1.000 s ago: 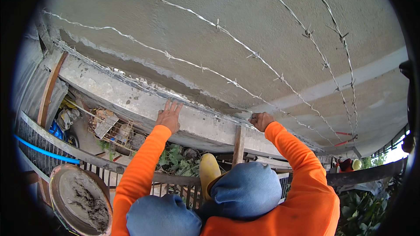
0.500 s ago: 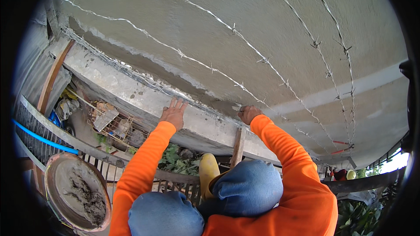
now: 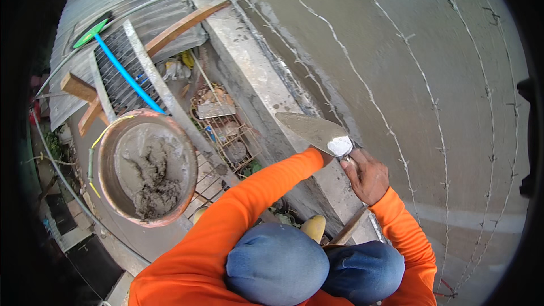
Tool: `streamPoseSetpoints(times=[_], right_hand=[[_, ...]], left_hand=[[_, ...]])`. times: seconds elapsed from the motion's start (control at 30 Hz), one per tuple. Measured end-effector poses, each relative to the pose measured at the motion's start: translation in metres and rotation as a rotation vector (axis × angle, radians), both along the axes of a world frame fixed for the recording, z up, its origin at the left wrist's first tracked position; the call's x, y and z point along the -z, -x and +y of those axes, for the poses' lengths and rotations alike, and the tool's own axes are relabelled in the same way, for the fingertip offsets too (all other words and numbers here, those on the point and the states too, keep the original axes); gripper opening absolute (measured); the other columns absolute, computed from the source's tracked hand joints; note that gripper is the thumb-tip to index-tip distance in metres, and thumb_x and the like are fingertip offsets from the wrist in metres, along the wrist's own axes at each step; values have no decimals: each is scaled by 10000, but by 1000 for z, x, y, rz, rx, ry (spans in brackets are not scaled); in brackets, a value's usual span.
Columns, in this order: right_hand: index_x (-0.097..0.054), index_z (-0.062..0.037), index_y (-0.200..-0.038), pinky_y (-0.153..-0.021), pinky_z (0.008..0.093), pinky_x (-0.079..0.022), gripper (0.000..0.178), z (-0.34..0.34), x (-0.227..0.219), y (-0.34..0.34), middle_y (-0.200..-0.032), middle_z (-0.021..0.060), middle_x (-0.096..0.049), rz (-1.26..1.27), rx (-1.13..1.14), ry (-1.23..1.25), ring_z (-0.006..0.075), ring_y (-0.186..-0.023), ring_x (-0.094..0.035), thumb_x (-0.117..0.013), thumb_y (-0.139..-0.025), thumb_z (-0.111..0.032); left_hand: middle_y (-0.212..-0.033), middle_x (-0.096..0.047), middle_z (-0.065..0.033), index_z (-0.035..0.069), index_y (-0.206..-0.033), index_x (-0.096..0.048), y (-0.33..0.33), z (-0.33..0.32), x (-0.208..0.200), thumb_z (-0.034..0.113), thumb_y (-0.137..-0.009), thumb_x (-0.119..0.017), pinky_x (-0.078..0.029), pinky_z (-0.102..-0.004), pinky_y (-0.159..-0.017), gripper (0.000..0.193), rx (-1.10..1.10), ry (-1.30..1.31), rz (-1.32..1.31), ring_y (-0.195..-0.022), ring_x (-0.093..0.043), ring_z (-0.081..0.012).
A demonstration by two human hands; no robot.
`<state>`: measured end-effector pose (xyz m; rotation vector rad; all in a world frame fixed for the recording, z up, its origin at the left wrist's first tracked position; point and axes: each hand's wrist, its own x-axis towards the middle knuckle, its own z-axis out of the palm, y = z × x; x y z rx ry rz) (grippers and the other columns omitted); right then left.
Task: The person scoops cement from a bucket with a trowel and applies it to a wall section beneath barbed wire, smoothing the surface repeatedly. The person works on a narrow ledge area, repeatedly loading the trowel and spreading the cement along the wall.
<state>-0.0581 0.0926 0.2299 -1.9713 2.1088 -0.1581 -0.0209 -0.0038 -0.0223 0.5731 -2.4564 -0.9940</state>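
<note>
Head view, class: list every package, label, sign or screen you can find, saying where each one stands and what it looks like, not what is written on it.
None can be made out: no package, label, sign or screen shows.
What is there instead: right hand holding a grey pointed trowel against the wet grey wall.
Round brown basin holding grey mortar, lower left.
Left hand hidden behind the trowel.

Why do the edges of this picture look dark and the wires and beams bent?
Head view: a fisheye lens leaves a black rim and bows the barbed wire and concrete ledge. Daylight is soft, without hard shadows. A pale patch shows on the trowel in the right hand.
</note>
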Motion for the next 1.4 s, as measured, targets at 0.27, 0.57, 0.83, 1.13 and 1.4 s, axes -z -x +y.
streamPoseSetpoints(times=[0.27,0.57,0.83,1.13,1.4], right_hand=[[-646,-196,-1187,-739,472,-500,283,-139,16,-163,-934,107,-625,227,-668,158,303,-890,-666,-633,-979,-388],[-645,-169,-1234,-810,487,-512,357,-171,73,-220,-981,118,-624,31,-756,-71,348,-943,-659,-622,-994,-432],[-627,-94,-1246,-912,501,-503,407,-122,112,-207,-1118,145,-650,-498,-644,-155,390,-1067,-642,-650,-985,-405],[-621,-71,-1227,-849,495,-509,361,-7,87,-93,-1108,166,-627,-587,-188,221,414,-1014,-637,-693,-968,-312],[-664,-54,-1145,-813,427,-530,300,181,59,64,-978,186,-668,-237,504,180,399,-924,-666,-717,-953,-279]], left_hand=[[-1604,-425,-190,136,-1547,-451,-78,59,-24,141,-954,-556,-281,-505,-1247,602,226,-191,31,-1518,-362,-347],[-1585,-456,-198,69,-1460,-538,-108,63,17,89,-914,-553,-309,-465,-1247,547,132,64,58,-1475,-418,-371],[-1682,-314,-160,131,-1598,-386,-142,57,-13,267,-1019,-497,-219,-527,-1271,606,310,-262,-347,-1562,-266,-367],[-1698,-274,-175,132,-1629,-317,-107,54,34,437,-1012,-515,-221,-587,-1249,716,172,270,-247,-1556,-265,-413],[-1746,-112,-130,174,-1674,-179,0,-14,-19,332,-981,-572,-147,-614,-1263,812,142,518,-464,-1607,-87,-368]])
